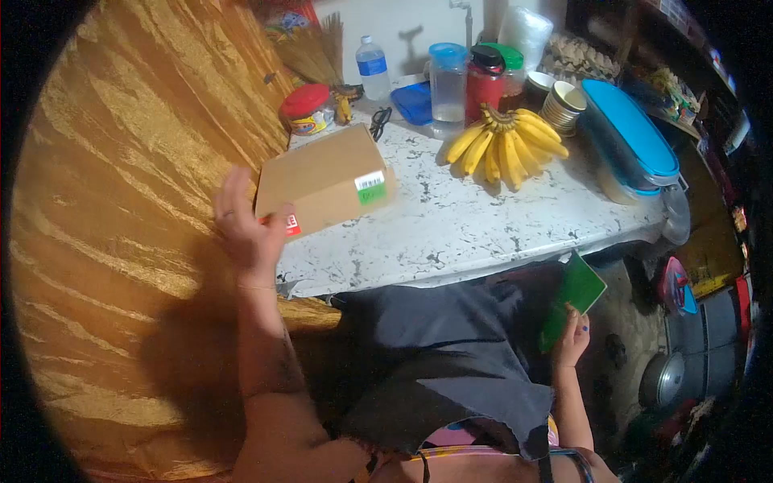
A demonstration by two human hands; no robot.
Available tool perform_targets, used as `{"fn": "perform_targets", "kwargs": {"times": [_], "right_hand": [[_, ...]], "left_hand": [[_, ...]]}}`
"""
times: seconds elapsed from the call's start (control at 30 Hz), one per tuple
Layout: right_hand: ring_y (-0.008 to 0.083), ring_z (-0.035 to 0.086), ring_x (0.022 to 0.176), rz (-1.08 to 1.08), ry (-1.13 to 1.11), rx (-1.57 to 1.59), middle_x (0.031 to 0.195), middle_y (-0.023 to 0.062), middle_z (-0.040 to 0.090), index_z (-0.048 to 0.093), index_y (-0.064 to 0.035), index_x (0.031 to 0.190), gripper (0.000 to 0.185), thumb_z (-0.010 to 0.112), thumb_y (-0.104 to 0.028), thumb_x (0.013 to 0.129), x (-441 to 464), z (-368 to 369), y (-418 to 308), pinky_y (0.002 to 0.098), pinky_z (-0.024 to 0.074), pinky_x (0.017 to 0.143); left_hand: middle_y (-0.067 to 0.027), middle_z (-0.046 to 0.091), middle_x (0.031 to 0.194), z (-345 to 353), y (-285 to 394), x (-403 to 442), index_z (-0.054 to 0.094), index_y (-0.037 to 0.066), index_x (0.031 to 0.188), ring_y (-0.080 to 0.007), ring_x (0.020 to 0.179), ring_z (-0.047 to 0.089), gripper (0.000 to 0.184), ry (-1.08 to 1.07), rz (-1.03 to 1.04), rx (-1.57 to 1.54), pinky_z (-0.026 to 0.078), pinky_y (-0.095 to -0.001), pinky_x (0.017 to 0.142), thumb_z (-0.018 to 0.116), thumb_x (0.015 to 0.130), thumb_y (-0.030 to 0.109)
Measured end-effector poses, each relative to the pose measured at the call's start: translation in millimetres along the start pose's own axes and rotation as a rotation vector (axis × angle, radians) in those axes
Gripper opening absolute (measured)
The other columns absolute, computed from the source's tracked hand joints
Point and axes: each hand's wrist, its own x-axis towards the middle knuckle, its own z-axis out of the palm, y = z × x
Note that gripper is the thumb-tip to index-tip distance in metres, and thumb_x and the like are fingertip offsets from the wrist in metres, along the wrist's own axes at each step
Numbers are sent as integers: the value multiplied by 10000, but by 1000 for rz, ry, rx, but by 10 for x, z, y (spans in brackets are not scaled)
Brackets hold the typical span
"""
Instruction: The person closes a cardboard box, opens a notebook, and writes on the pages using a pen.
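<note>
A brown cardboard box (318, 173) with a red label and a white-green sticker rests on the left part of the table (427, 229). At its left front corner is my left hand (251, 233), fingers spread and thumb over the red label; whether it touches the box I cannot tell. Down at the right, beyond the table's front edge, my right hand (572, 338) grips a thin green booklet (576, 294) by its lower edge, tilted upright. The booklet's exact kind is hard to make out.
Bananas (509, 149) lie mid-table, with a water pitcher (448, 88), a bottle (373, 68) and a red-lidded jar (307, 109) behind. A blue-lidded container (632, 133) stands at right. A gold curtain (121, 241) hangs close on the left.
</note>
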Motion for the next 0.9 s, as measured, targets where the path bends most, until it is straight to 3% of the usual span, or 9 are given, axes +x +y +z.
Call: {"fn": "perform_targets", "kwargs": {"times": [0.03, 0.13, 0.23, 0.27, 0.37, 0.47, 0.9], "right_hand": [[205, 592, 893, 9, -1, 2, 999, 117, 607, 702, 29, 1043, 340, 489, -235, 1028, -1, -8, 8, 316, 463, 814], [202, 593, 897, 22, 0, 43, 1003, 110, 606, 704, 25, 1046, 340, 489, -238, 1029, 24, -11, 131, 316, 462, 817], [203, 595, 899, 36, -21, 98, 1008, 107, 609, 705, 20, 1056, 325, 496, -227, 1026, 18, 6, 186, 316, 463, 826], [202, 598, 910, 28, -24, 61, 1010, 106, 610, 706, 20, 1058, 320, 498, -221, 1025, 14, -3, 182, 316, 465, 834], [198, 605, 946, 24, -26, 17, 1022, 102, 615, 706, 19, 1061, 303, 502, -201, 1022, -33, -28, 139, 313, 467, 857], [191, 609, 981, 41, -28, 86, 1047, 98, 618, 706, 19, 1060, 288, 500, -179, 1023, -86, -20, 204, 306, 465, 877], [207, 597, 968, 30, -60, 57, 1056, 115, 610, 702, 21, 1044, 262, 512, -157, 1015, -146, -39, 89, 311, 457, 871]], "left_hand": [[-192, 487, 1413, -20, 155, -10, 476, 80, 1401, -392, 1326, 408, 769, -94, 108, 63, 287, -549, 1122, 822, 734, 242], [-124, 452, 1460, 154, 362, -175, 493, 192, 1409, -376, 1370, 345, 874, -424, -4, 233, 205, -710, 1083, 878, 632, 302], [-69, 435, 1478, 310, 413, -308, 508, 254, 1396, -365, 1394, 302, 842, -583, -22, 284, 130, -787, 1041, 868, 638, 322], [-24, 458, 1457, 402, 332, -382, 528, 295, 1365, -374, 1381, 318, 747, -521, -7, 293, 134, -765, 1060, 836, 684, 307], [-8, 474, 1435, 653, 95, -481, 549, 275, 1329, -367, 1373, 327, 660, -347, 56, 284, 135, -751, 1071, 808, 722, 258], [-2, 467, 1430, 775, -117, -461, 553, 268, 1308, -358, 1372, 328, 628, -316, 63, 243, 149, -737, 1078, 795, 732, 204], [-3, 444, 1437, 1188, -414, -110, 520, 281, 1334, -369, 1380, 325, 691, -326, 33, 284, 219, -679, 1092, 807, 718, 158]]}}
